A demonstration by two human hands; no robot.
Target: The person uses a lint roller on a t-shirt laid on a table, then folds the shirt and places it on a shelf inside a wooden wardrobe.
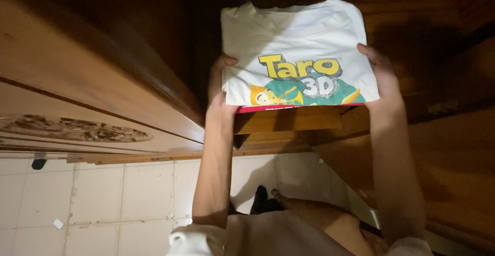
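The folded white shirt (299, 55) hides most fingers of both hands and the dark wardrobe interior behind.

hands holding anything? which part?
Both. Left hand grips the folded white printed t-shirt at its left edge, right hand at its right edge, near the lower corners.

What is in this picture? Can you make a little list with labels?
Held thing: folded white cotton T-shirt with a colourful cartoon print
Left hand: grips the shirt's left edge
Right hand: grips the shirt's right edge
Behind the shirt: dark brown wooden wardrobe with an open carved door
Under the shirt: wooden shelf edge
Floor: pale square tiles
Light: dim, with the shirt brightly lit
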